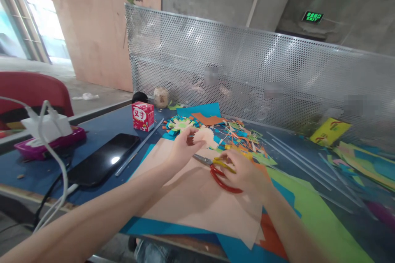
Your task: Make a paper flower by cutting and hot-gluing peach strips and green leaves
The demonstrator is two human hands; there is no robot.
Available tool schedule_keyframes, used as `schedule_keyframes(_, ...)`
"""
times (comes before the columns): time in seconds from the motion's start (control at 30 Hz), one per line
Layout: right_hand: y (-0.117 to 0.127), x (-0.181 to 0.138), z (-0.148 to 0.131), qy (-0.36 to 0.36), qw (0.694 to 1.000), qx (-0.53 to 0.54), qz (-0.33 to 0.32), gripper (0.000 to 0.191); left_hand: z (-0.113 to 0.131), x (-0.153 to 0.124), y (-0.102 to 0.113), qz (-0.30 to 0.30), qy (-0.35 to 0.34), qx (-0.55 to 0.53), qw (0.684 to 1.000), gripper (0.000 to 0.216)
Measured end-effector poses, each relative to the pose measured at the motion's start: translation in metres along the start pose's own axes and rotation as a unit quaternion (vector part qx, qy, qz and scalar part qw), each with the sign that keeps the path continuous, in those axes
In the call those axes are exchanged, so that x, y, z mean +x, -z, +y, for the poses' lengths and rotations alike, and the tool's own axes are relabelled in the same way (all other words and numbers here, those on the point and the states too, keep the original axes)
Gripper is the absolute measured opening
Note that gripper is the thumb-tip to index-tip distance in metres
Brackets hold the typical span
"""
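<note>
My left hand (183,148) pinches a cream paper piece (203,136) with a jagged, fringed edge between thumb and fingers. In my right hand (243,168) is a pair of scissors (212,162) with one yellow and one red handle loop. The blades point left, toward the left thumb, and sit just below the paper piece; whether they are parted is too small to tell. Under both hands lies a large cream paper sheet (185,205), on top of blue, orange and green sheets. Behind the left hand rests a layered paper flower (182,124) with blue, cream and green strips.
Paper scraps (243,133) lie heaped beyond my hands. A red box (143,116), a black phone (105,158) and a purple power strip (49,144) with cables stand left. Clear sticks (299,164), a yellow packet (330,131) and more paper lie right. A perforated metal screen (247,65) bounds the back.
</note>
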State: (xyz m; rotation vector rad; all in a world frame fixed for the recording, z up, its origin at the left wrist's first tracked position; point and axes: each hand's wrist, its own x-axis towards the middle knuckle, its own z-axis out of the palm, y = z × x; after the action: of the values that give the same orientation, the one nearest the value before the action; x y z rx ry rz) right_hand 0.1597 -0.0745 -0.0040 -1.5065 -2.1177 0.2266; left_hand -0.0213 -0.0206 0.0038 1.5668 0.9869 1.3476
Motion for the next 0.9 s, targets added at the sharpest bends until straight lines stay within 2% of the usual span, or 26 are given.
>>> schedule_keyframes(0.13, -0.002, 0.002, -0.003, -0.027, 0.999, 0.02, -0.022, 0.012, 0.001, 0.001, 0.003, 0.002, 0.008, 0.015, 1.0, 0.017)
schedule_keyframes(0.23, 0.002, 0.003, -0.008, -0.036, 0.999, 0.032, -0.003, 0.013, -0.001, 0.002, 0.004, 0.001, -0.004, 0.026, 1.0, 0.012)
schedule_keyframes(0.33, 0.003, 0.006, -0.009, -0.06, 0.99, 0.126, 0.02, 0.023, -0.003, 0.002, 0.004, -0.007, -0.087, 0.038, 0.995, 0.012)
schedule_keyframes(0.4, 0.0, 0.008, -0.007, -0.101, 0.957, 0.271, 0.0, 0.033, -0.003, 0.001, 0.004, -0.033, -0.175, 0.063, 0.982, 0.01)
schedule_keyframes(0.47, -0.005, 0.01, -0.004, -0.15, 0.899, 0.411, -0.026, 0.04, -0.003, -0.001, 0.004, -0.082, -0.239, 0.099, 0.962, 0.013)
schedule_keyframes(0.5, -0.007, 0.011, -0.002, -0.166, 0.876, 0.452, -0.029, 0.043, -0.004, -0.003, 0.003, -0.118, -0.254, 0.119, 0.953, 0.015)
schedule_keyframes(0.53, -0.009, 0.012, -0.001, -0.17, 0.872, 0.458, -0.022, 0.045, -0.004, -0.004, 0.003, -0.155, -0.26, 0.139, 0.943, 0.018)
schedule_keyframes(0.63, -0.011, 0.012, 0.004, -0.139, 0.927, 0.347, 0.04, 0.04, -0.004, -0.009, 0.001, -0.234, -0.242, 0.178, 0.924, 0.029)
schedule_keyframes(0.7, -0.011, 0.011, 0.007, -0.123, 0.953, 0.264, 0.083, 0.032, -0.003, -0.01, 0.001, -0.236, -0.209, 0.159, 0.935, 0.04)
schedule_keyframes(0.83, -0.009, 0.01, 0.01, -0.108, 0.964, 0.198, 0.143, 0.031, 0.001, -0.007, 0.003, -0.2, -0.061, 0.003, 0.978, 0.047)
schedule_keyframes(0.9, -0.007, 0.01, 0.01, -0.053, 0.972, 0.136, 0.182, 0.031, 0.001, -0.006, 0.003, -0.204, 0.029, -0.105, 0.973, 0.045)
